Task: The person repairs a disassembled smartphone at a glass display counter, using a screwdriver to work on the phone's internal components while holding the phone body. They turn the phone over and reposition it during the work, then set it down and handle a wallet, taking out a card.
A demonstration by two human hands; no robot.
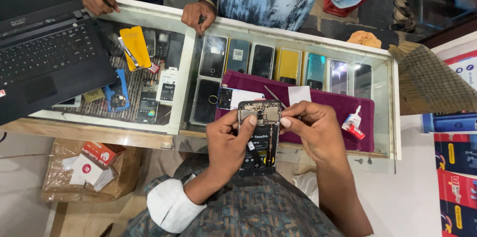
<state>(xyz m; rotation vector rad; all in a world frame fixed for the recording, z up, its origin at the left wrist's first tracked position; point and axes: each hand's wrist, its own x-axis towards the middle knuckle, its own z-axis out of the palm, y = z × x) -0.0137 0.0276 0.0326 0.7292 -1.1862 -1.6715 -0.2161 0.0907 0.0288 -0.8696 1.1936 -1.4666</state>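
Note:
An opened smartphone (259, 137) with its back cover off and its inner board showing is held upright over a maroon cloth (328, 98). My left hand (227, 142) grips its left edge, thumb on the upper board. My right hand (312, 130) pinches thin metal tweezers (274, 96) at the phone's upper right corner. A white phone back cover (238, 97) lies on the cloth behind the phone. A small white glue bottle with a red cap (353, 121) lies to the right on the cloth.
The glass counter (382, 137) shows a row of phones (288, 64) inside. A black laptop (44, 43) sits at left. Two other people's hands (198, 15) rest on the far edge. A cardboard box (89, 167) stands on the floor at lower left.

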